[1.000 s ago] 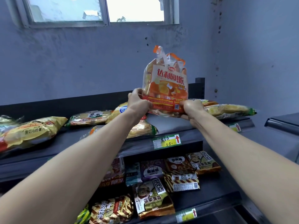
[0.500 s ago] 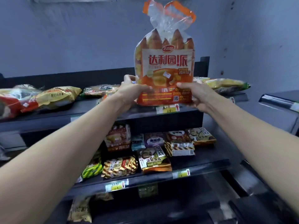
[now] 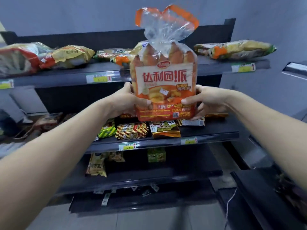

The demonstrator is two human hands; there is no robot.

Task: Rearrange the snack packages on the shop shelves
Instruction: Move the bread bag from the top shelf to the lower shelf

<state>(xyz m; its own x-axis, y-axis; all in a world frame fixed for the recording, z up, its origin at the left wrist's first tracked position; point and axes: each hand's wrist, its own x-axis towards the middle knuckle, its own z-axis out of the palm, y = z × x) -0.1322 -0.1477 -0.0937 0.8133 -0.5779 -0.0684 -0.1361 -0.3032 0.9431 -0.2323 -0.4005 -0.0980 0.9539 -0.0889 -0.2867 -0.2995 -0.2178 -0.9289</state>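
Between top shelf (image 3: 66,77) and middle shelf (image 3: 216,135): your left hand (image 3: 126,100) and right hand (image 3: 206,102) grip orange pie bag (image 3: 163,83) at lower sides, upright, off shelves, thumbs on front.

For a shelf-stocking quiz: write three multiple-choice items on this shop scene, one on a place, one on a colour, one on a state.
1. Where is the bread bag?
A. Lying on the top shelf
B. Held in the air in front of the shelves
C. On the floor

2. What colour is the trim of the bag's clear top?
A. Orange
B. Blue
C. Black

3. How is the bag held?
A. Flat, by one hand
B. Upside down, by its top
C. Upright, by both hands

Answers:
1 B: it is off every shelf, in front of the top shelf.
2 A: orange bands edge the clear plastic.
3 C: the left hand and right hand grip its lower sides, tied top upward.
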